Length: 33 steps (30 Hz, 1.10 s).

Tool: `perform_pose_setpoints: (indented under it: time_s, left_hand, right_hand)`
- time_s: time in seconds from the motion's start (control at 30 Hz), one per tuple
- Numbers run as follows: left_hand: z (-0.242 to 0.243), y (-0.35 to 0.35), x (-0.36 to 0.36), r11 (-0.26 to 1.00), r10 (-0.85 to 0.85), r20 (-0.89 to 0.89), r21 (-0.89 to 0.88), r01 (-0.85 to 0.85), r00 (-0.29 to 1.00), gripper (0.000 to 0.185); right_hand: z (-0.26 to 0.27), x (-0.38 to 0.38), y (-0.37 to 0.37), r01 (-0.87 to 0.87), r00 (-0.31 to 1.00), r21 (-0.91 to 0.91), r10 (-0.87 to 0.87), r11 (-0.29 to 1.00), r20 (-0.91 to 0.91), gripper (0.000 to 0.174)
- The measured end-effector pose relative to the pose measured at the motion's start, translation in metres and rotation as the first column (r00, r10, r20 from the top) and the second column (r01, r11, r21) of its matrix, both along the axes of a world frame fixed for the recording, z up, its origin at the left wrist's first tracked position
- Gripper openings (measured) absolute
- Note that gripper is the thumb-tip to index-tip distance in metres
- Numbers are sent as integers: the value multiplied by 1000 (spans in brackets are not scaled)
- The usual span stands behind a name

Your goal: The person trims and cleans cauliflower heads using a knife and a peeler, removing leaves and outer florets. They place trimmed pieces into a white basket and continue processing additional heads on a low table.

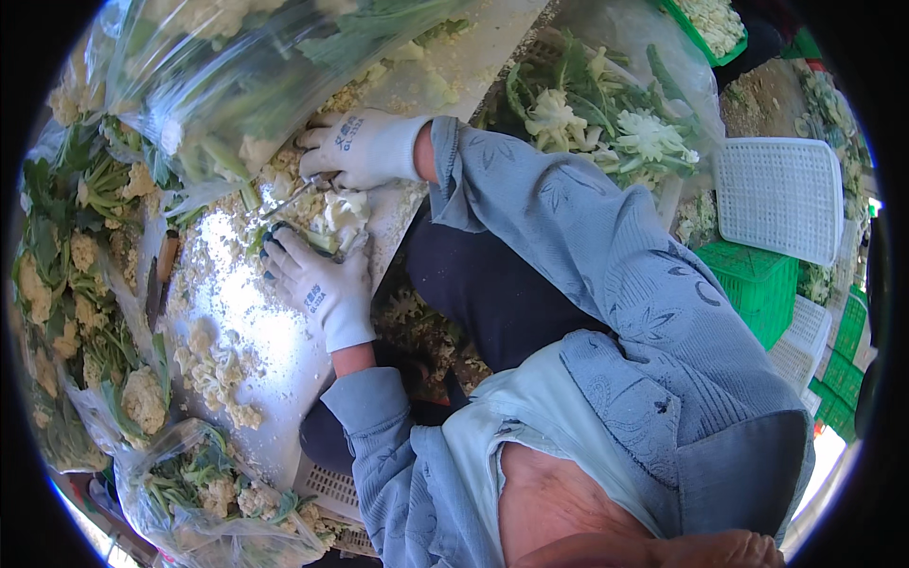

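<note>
My left hand, in a white knit glove with dark fingertips, is around the near side of a cut cauliflower piece with a green stem. Just beyond it, my right hand, in a matching printed glove, grips a small knife. Its blade slants toward my left fingertips; the handle is hidden in the glove. Beneath both hands lies a shiny metal work surface, strewn with crumbs. Several loose cauliflower florets rest on it, nearer to me on the left.
A plastic bag of cauliflower bulges over the far side. Another knife with a wooden handle lies at the left. Leafy trimmings fill a clear bag at the right, near a white basket and a green crate.
</note>
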<state>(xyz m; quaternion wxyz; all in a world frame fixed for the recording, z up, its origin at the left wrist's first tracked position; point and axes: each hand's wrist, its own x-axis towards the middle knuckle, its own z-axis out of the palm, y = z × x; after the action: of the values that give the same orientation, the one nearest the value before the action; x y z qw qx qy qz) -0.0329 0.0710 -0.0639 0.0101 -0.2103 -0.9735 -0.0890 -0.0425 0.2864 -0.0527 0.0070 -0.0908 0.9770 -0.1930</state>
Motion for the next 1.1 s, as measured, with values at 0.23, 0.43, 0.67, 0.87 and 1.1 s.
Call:
perform_pose_setpoints:
  time_s: [0.23,0.43,0.67,0.87,1.1]
  left_hand:
    - [-2,-14,-6,1000,-22,20,-11,22,1000,114]
    - [4,18,-7,994,-99,36,-43,100,994,114]
    - [-4,23,-31,971,-238,32,11,238,971,101]
    - [-16,97,-15,827,-559,-52,39,561,827,94]
    - [32,220,38,494,-828,264,761,421,494,84]
  right_hand:
    - [18,-2,-12,88,992,-60,-82,994,93,45]
    - [-8,27,15,284,950,-418,-313,863,0,45]
    - [-13,88,10,376,902,-397,-428,837,-49,27]
    - [-1,218,50,638,680,-475,-733,605,-19,32]
    - [11,302,82,753,266,-654,-942,70,206,37]
